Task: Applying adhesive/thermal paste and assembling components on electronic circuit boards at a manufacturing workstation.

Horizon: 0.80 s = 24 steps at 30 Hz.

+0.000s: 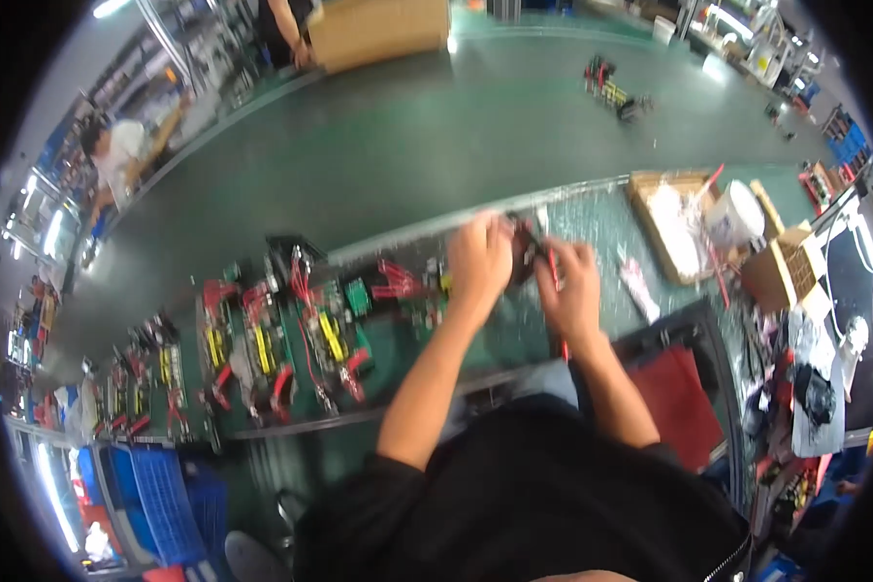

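My left hand [480,260] is closed, its fingers at the edge of a small dark part [522,254] over the workbench. Close by on the right, my right hand [574,291] has its fingers curled around a thin red piece [553,264]; blur hides whether it is a wire or a tool. Just left of my left hand lie a part with red wires [394,279] and a green circuit board [358,298]. Farther left, several electronic assemblies with yellow blocks and red wires, such as this one [330,335], stand in a row.
A wide green conveyor belt [398,145] runs beyond the bench, carrying another assembly [611,92]. On the right are a shallow cardboard tray [674,228], a white tub [735,215] and a divided carton [786,272]. Two people are across the belt, one beside a large cardboard box [383,31].
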{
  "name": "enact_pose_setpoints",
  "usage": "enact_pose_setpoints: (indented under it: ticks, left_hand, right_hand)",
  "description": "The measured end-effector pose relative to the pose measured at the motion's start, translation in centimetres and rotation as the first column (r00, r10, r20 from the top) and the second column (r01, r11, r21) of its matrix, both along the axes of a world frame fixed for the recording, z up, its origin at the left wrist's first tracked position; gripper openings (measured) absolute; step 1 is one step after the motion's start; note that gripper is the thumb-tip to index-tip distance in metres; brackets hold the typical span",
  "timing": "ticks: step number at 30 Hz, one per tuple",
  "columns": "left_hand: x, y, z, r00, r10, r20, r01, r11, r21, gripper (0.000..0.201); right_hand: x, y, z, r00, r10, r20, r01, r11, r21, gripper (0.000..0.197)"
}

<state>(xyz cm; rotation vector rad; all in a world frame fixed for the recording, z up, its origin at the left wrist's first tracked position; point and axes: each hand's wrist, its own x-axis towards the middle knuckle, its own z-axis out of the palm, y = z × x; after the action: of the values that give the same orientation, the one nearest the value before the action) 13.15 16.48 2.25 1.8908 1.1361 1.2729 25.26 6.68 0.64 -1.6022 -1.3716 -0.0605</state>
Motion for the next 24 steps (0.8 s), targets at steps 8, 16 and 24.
enact_pose_setpoints:
  ticks: [8,16,24]
  left_hand:
    - [-1.2,3.7,-0.7,0.916,-0.216,0.337,0.348,0.846,-0.403,0.026]
    - [-1.3,2.2,-1.7,0.896,-0.17,0.41,0.33,0.873,-0.36,0.025]
    - [-3.7,1.0,0.0,0.563,0.3,0.77,0.229,0.839,-0.494,0.021]
  right_hand:
    - [2.2,5.6,4.3,0.973,0.224,0.052,-0.173,0.862,-0.476,0.019]
    - [3.5,6.8,5.3,0.861,0.439,0.257,-0.24,0.796,-0.555,0.021]
    - [2.7,5.4,5.5,0.963,0.268,0.026,-0.247,0.916,-0.315,0.019]
